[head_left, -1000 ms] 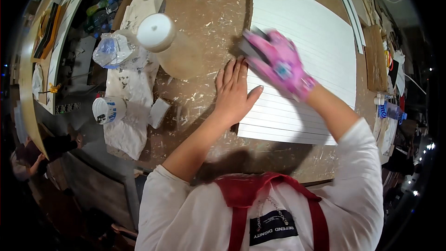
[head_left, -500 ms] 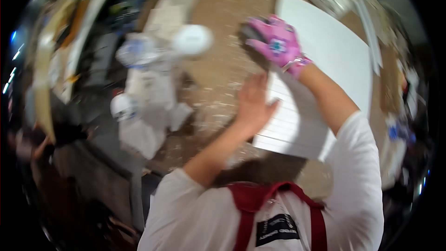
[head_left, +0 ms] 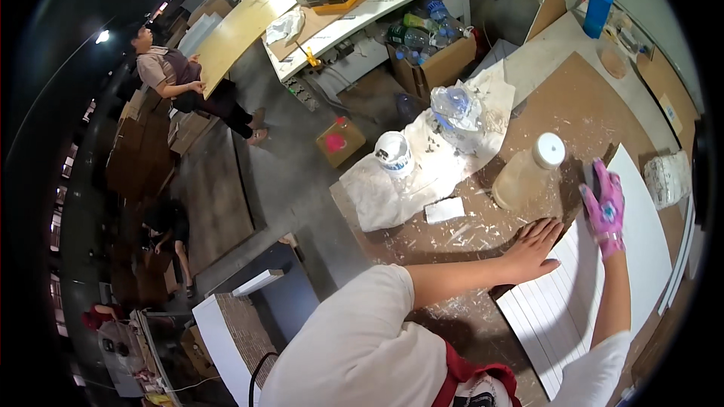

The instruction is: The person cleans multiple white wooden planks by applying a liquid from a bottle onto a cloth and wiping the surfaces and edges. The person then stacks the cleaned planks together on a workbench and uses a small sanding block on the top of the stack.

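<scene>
My left hand (head_left: 531, 250) is bare and lies flat with fingers stretched out at the left edge of a white panel (head_left: 539, 316) marked with parallel lines. My right hand (head_left: 608, 209) wears a pink patterned glove. Its fingers are spread at the panel's far end, where the panel meets a plain white stretch (head_left: 641, 226); whether that is one piece I cannot tell. Neither hand grips anything. Just beyond my left hand stands a translucent bottle (head_left: 519, 181) with a white lid. A small white piece (head_left: 445, 210) lies to its left.
An open white tub (head_left: 394, 154) and crumpled clear plastic (head_left: 458, 114) rest on a stained cloth (head_left: 377, 200). White scraps litter the brown board (head_left: 581, 98). A blue bottle (head_left: 597, 9) stands at the far right. A person (head_left: 175, 79) stands by a yellowish table (head_left: 249, 26).
The view has swung left, so more of the workshop and the person at the far table show. Both hands remain at the white panel; the blur has cleared.
</scene>
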Available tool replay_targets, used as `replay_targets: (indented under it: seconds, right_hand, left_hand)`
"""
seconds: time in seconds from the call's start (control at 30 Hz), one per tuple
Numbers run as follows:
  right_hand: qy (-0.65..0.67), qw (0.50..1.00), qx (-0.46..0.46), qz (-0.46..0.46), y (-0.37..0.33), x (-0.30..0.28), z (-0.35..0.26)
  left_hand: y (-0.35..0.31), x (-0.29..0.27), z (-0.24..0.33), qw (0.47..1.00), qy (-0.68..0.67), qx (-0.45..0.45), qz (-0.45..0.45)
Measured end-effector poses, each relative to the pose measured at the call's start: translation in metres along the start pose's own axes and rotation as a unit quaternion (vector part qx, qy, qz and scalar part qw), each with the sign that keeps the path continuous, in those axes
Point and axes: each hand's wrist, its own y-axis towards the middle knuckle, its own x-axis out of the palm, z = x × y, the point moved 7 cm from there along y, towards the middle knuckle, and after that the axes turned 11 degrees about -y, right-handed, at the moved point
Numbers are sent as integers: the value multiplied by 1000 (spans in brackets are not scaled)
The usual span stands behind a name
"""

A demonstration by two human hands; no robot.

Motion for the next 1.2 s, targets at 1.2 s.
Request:
replay_targets:
  seconds: [1.2]
  right_hand:
    - [-111,992,57,-20,12,21,39]
  left_hand:
    - [54,-4,-1,999,15,32,3]
